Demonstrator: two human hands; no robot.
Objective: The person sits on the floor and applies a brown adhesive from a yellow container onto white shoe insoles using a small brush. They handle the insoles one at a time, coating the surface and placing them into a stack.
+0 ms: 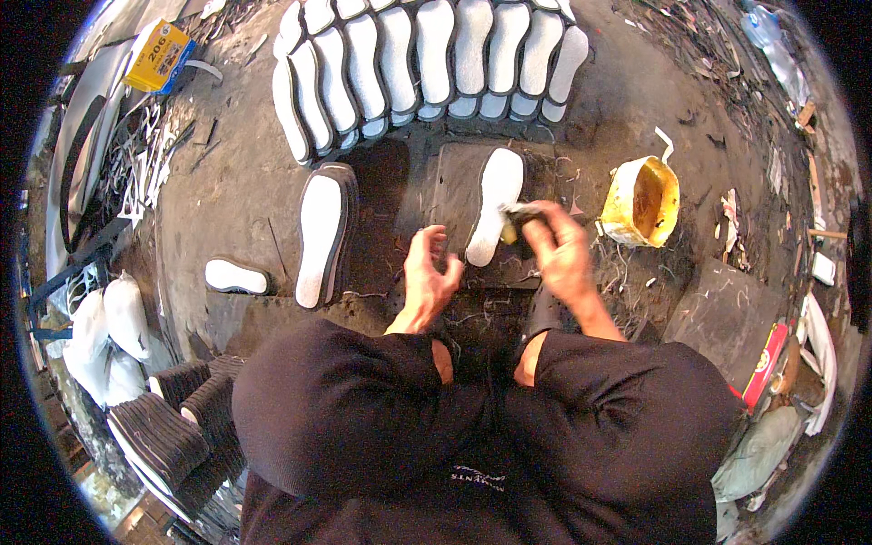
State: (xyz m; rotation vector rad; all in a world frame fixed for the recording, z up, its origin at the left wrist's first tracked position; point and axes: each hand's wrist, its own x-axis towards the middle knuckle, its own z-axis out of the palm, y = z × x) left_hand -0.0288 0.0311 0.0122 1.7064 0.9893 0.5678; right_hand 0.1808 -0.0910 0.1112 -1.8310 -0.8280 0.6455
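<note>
A single white-topped shoe sole (501, 177) lies on a dark flat board (451, 173) in front of me. My right hand (565, 259) is closed around a small grey and dark applicator (520, 214) with a yellowish end. That end is over the sole's right edge, near its middle; motion blurs it, so I cannot tell its exact kind. To the left of the sole's near end, my left hand (427, 280) has its fingers bent and apart, with nothing in them. A stack of soles (320, 238) lies farther left, beside a short white piece (236, 276).
Rows of white-topped soles (434, 54) spread across the far side. A yellow, brown-stained container (621, 211) stands right of my right hand. White bags (125, 313) and dark ribbed soles (159, 438) sit at the lower left. A yellow-blue box (160, 56) lies far left.
</note>
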